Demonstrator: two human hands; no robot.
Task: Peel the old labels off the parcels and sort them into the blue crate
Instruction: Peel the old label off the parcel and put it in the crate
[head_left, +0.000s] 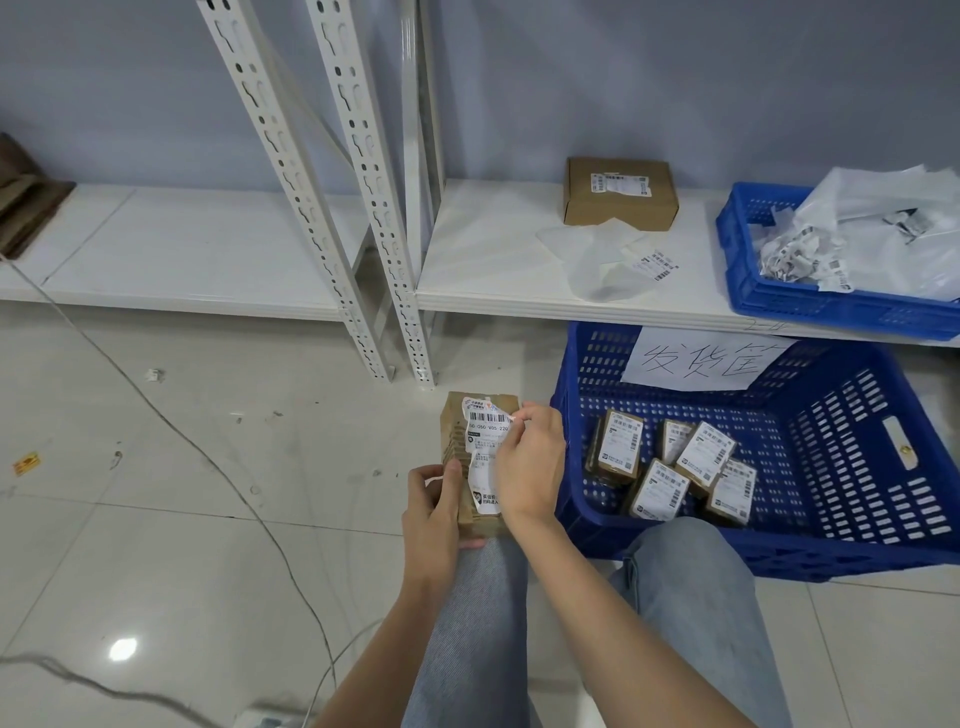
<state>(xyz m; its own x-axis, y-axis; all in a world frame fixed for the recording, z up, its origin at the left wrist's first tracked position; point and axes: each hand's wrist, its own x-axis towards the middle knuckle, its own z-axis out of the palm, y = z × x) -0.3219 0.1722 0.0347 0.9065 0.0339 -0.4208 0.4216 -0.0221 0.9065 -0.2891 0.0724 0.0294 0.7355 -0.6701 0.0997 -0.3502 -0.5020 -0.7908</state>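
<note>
A brown cardboard parcel (453, 439) rests on my left knee, bearing a torn white shipping label (485, 415). My left hand (435, 506) grips the parcel's near end. My right hand (530, 457) pinches the label's right edge near the barcode. To the right, on the floor, stands a large blue crate (831, 441) with several small labelled parcels (670, 467) inside and a handwritten paper sign (701, 358) on its back wall.
On the white shelf (493, 260) sit a brown box (618, 195), a white plastic mailer bag (602, 260) and a smaller blue crate (753, 291) filled with peeled labels and bags. Slotted shelf posts (374, 208) rise ahead. Cables (208, 457) cross the tiled floor.
</note>
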